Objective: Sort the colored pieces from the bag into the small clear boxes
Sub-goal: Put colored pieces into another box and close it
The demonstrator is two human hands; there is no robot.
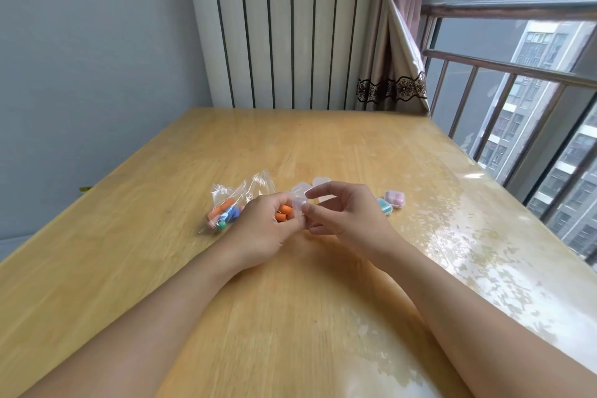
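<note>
Both hands meet just above the middle of the wooden table [323, 284], touching around one small clear box [299, 203]. Left hand [265, 229] has its fingers curled round several orange pieces [283, 213], bunched against its palm. Right hand [339, 213] pinches the clear box between thumb and forefinger, its other fingers loosely bent; whether the box's lid is up or down is hard to tell through the clear plastic.

At 9 o'clock from the hands, just beside the left knuckles, lies the clear plastic bag [237, 199], crumpled and lying on its side, with orange, blue, pink and green pieces [226, 213] inside it. At 12 o'clock, just past the fingertips, two empty clear boxes [318, 182] sit close together on the tabletop, partly hidden by the right hand. At 3 o'clock from the hands a box with teal pieces [385, 206] sits just beside a box with pink pieces [394, 199], the pink one farther out.

Farther off at 12 o'clock a white ribbed radiator [284, 26] stands against the wall, with a beige curtain [391, 74] at 1 o'clock and a railed window [517, 90] along the table's 3 o'clock side.
</note>
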